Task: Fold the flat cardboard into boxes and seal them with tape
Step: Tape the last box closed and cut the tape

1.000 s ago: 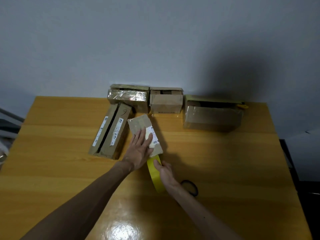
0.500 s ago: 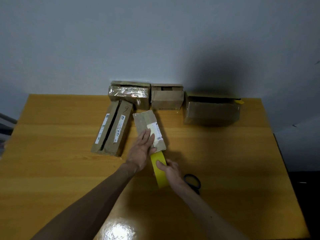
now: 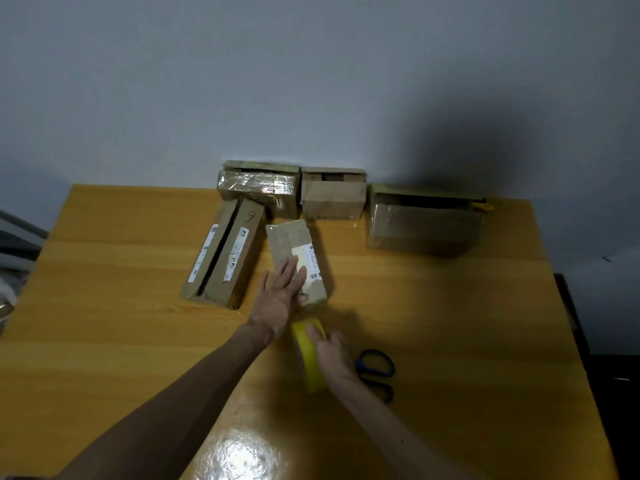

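Observation:
A small brown cardboard box (image 3: 289,242) with a white label lies in the middle of the yellow wooden table (image 3: 433,306). My left hand (image 3: 282,294) presses flat on the box's near half, fingers straight. Just below the box stands a yellow tape roll (image 3: 306,358) on its edge. My right hand (image 3: 334,355) grips the roll from the right, thumb over its top. A stretch of clear tape seems to run from the roll up to the box's near end.
A long flat box (image 3: 227,259) lies left of the small one. Three more boxes, the left (image 3: 259,187), the middle (image 3: 332,197) and the right (image 3: 424,221), stand along the wall. Blue-handled scissors (image 3: 375,372) lie right of my right hand.
The camera has shifted, so the whole scene sits differently in frame. My right hand and the roll stay close under the box. My left hand keeps pressing on it.

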